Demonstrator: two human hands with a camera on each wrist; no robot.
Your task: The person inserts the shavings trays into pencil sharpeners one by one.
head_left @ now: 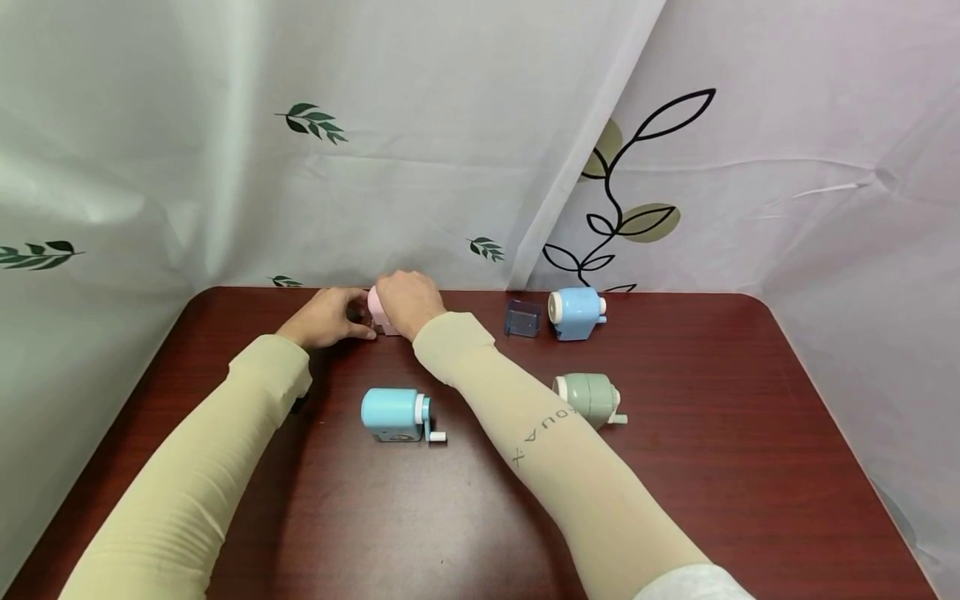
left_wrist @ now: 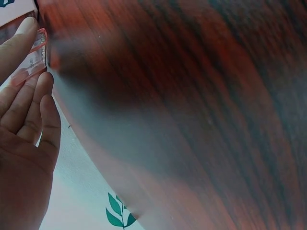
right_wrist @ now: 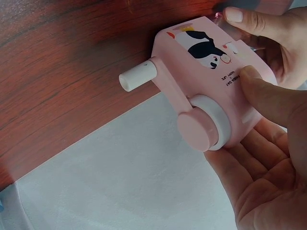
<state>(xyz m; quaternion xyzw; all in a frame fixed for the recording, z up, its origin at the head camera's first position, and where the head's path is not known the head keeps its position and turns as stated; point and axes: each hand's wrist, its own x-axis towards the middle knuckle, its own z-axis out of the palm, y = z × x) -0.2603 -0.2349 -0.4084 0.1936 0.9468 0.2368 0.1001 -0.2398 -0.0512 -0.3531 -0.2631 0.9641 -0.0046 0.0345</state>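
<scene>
A pink hand-crank pencil sharpener with a panda print is at the table's back edge, gripped by my right hand with the thumb on its printed side. Its crank and white knob face the right wrist camera. My left hand is at the sharpener's other end, pinching a clear pinkish shavings drawer between thumb and fingers. This drawer lies against the pink body; how far it is inserted cannot be told. In the head view my right hand covers much of the sharpener.
A turquoise sharpener stands in front of my hands. To the right are a blue sharpener, a dark clear drawer beside it, and a green sharpener partly behind my right forearm. A white patterned curtain hangs behind the table.
</scene>
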